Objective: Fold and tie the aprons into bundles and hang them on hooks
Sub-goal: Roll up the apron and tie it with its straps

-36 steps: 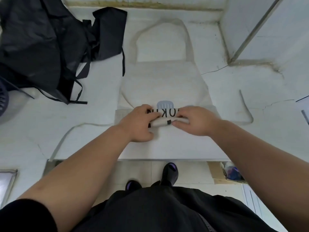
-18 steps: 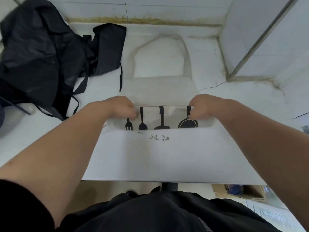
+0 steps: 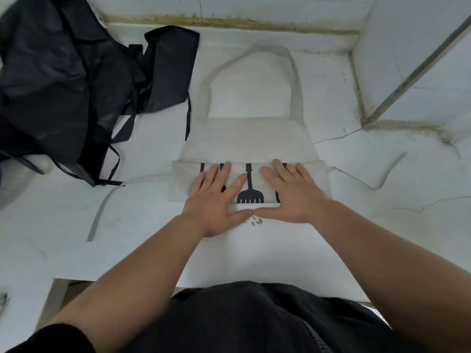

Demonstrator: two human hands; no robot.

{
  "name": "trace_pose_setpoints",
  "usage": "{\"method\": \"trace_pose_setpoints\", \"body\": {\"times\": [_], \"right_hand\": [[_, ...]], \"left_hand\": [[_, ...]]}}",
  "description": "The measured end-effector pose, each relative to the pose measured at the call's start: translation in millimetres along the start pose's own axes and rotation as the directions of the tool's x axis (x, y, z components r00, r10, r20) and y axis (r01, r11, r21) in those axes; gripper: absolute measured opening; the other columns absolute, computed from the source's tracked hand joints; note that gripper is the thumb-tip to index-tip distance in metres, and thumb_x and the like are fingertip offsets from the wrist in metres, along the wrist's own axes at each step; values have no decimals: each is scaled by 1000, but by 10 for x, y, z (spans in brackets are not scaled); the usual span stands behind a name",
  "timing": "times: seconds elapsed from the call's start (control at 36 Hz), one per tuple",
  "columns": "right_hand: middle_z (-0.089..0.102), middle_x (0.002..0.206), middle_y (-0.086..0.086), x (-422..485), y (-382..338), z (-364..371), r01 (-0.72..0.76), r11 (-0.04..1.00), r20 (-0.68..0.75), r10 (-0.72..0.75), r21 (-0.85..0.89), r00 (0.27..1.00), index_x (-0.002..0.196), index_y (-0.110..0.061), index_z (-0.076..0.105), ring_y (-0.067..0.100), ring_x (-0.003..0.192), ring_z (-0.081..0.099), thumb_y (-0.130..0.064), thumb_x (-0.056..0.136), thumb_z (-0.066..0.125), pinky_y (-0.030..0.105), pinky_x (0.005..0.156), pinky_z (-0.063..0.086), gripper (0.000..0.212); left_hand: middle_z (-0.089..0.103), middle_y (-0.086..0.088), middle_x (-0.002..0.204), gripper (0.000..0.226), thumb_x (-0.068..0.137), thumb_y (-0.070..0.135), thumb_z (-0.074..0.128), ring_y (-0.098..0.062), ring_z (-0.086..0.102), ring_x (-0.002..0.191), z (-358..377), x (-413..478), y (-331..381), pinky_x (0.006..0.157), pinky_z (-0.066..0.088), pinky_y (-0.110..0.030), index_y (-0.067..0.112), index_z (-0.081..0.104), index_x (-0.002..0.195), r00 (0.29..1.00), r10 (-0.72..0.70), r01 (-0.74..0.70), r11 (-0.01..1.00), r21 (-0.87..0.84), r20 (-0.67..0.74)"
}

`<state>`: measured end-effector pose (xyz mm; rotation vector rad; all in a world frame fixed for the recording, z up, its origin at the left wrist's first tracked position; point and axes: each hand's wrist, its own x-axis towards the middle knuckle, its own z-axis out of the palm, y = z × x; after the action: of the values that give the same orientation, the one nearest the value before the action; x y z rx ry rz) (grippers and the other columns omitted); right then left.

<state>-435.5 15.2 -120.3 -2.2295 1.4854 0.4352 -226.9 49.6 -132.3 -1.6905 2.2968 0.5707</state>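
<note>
Pinched at both ends half a second earlier, the printed fold [image 3: 251, 186] of the beige apron [image 3: 248, 138], right of the black apron heap [image 3: 63, 80] on the tabletop [image 3: 382, 225], is now pressed flat under the left hand [image 3: 216, 197] and right hand [image 3: 293, 192], fingers [image 3: 224, 171] straight, nothing gripped, with one fold judged set.

Cracked white countertop [image 3: 382, 225] has a beige apron [image 3: 249, 141] laid flat on it, plus a crumpled pile of black aprons [image 3: 63, 85] just left of that apron.

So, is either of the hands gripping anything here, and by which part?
Nothing is gripped. The left hand and the right hand lie flat, palms down, pressing on the folded band of the beige apron.
</note>
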Motion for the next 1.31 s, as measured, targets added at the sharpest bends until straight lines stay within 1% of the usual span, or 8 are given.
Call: {"method": "trace_pose_setpoints", "body": {"times": [0.28, 0.47, 0.58, 0.67, 0.78, 0.92, 1.08, 1.31], "right_hand": [[34, 146, -3, 5, 57, -279, 14, 1000, -32, -14, 23, 999, 143, -26, 33, 25, 127, 42, -65, 89, 38, 34, 107, 31, 67], [54, 131, -8, 105, 93, -768, -62, 989, 196, 34, 138, 980, 135, -25, 50, 17, 121, 49, -57, 81, 62, 33, 101, 41, 64], [57, 78, 0, 368, 244, -939, -69, 993, 267, 42, 91, 963, 79, -15, 59, 23, 79, 55, -31, 79, 64, 30, 67, 40, 17], [52, 72, 1, 518, 363, -1089, -139, 984, 276, 105, 108, 955, 67, -16, 51, 22, 71, 51, -22, 79, 60, 29, 62, 35, 16], [60, 82, 3, 728, 505, -1174, -210, 978, 282, 197, 15, 939, 77, -16, 59, 23, 76, 57, -26, 75, 61, 30, 67, 41, 11], [51, 93, 0, 786, 496, -1123, -247, 938, 82, 274, -244, 958, 110, -15, 49, 25, 94, 54, -29, 81, 52, 32, 79, 38, 33], [20, 153, 5, 694, 165, -639, 20, 994, -9, -21, -110, 1000, 149, -23, 15, 27, 139, 24, -41, 91, 37, 40, 114, 12, 64], [-13, 159, 2, 573, 305, -381, 69, 995, 1, -69, -71, 998, 151, -24, -7, 20, 146, -10, -85, 68, 43, 34, 115, -16, 115]], "left_hand": [[20, 14, 156, 80, 80, 63, 57, -16, 19, 142, -387, 75, -174, 112, 14, -37, 36, 24, 147, 998, -64, 64, 998, -9, -16], [63, 10, 93, 25, 78, 19, 53, -19, 56, 93, -755, 258, -297, 81, 47, -32, 29, 64, 98, 993, -86, 102, 971, -217, 84], [55, 0, 76, 14, 83, 23, 58, -20, 49, 73, -1006, 442, -400, 66, 36, -30, 11, 60, 78, 965, -84, 155, 946, -285, 247], [60, 5, 91, 22, 86, 41, 60, -18, 57, 88, -1125, 577, -527, 78, 43, -32, 21, 63, 78, 926, -138, 259, 909, -326, 351], [60, 3, 100, 25, 86, 48, 56, -18, 57, 96, -1179, 701, -644, 82, 44, -32, 25, 63, 86, 925, -212, 304, 911, -280, 316], [44, 0, 132, 48, 85, 45, 50, -24, 43, 121, -1058, 797, -602, 95, 34, -39, 29, 41, 130, 993, -114, 112, 959, 260, -5], [-11, 3, 161, 72, 98, 36, 37, -13, -7, 148, -608, 774, -183, 118, -6, -35, 17, -4, 153, 999, 21, -21, 1000, -8, 29], [-32, 7, 154, 103, 71, 89, 23, -11, -28, 142, -375, 591, -461, 117, -14, -40, 35, -20, 148, 998, -61, 60, 998, 15, 22]]}}
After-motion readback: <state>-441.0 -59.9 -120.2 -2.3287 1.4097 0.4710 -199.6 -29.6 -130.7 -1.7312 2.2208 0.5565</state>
